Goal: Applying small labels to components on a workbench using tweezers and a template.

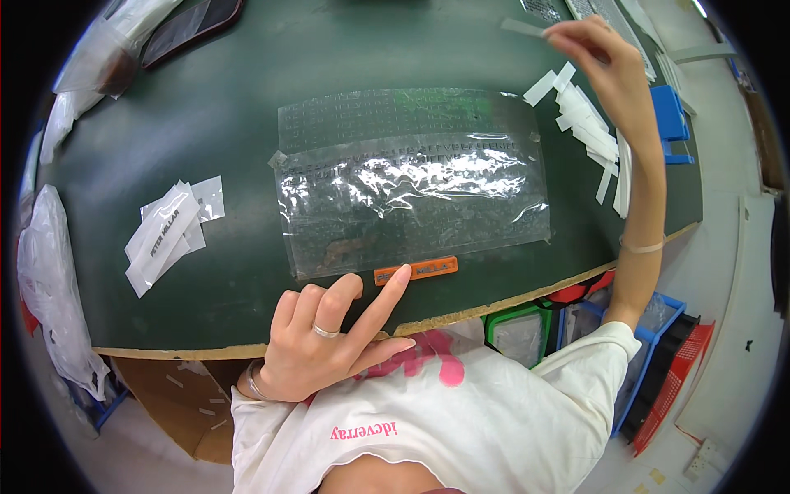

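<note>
The right hand (pixel 605 62) pinches a strip (pixel 522 28) by its end, likely light, bendy, best held there; the left hand (pixel 317 354), loosely open, touches the orange block (pixel 432 267).

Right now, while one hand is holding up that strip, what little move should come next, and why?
Maybe bring the right hand and its pale strip down toward the orange block. The strip is pinched out past the pile of white strips, far from the block, while the left hand has a pointing finger on the block, perhaps steadying it.
</note>
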Available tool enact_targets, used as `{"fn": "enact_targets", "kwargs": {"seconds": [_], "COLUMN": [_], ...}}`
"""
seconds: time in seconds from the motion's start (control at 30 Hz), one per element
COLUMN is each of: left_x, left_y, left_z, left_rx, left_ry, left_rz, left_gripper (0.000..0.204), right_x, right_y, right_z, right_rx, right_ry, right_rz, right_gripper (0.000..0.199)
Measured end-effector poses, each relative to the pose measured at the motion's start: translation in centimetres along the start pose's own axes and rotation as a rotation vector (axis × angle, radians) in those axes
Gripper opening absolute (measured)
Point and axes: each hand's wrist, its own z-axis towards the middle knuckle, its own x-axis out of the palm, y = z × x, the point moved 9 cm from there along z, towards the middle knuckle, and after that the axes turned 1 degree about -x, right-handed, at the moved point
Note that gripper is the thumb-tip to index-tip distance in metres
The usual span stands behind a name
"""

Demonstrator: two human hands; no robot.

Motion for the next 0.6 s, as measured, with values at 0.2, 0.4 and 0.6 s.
{"fn": "enact_targets", "kwargs": {"seconds": [0.2, 0.4, 0.6], "left_x": [-0.2, -0.1, 0.3], "left_y": [-0.1, -1.7, -2.5], "left_z": [0.0, 0.3, 1.3], "left_rx": [-0.007, 0.032, 0.006], "left_ry": [-0.024, -0.024, -0.050], "left_rz": [-0.075, -0.161, -0.160], "left_gripper": [0.051, 0.045, 0.051], "right_x": [4.1, 5.4, 5.1], "right_y": [11.7, 13.9, 13.8], "right_z": [-2.8, -3.5, -3.9], "right_rx": [-0.266, -0.423, -0.434], "right_ry": [0.474, 0.571, 0.568], "right_rz": [0.602, 0.386, 0.331], "right_gripper": [0.012, 0.009, 0.011]}}
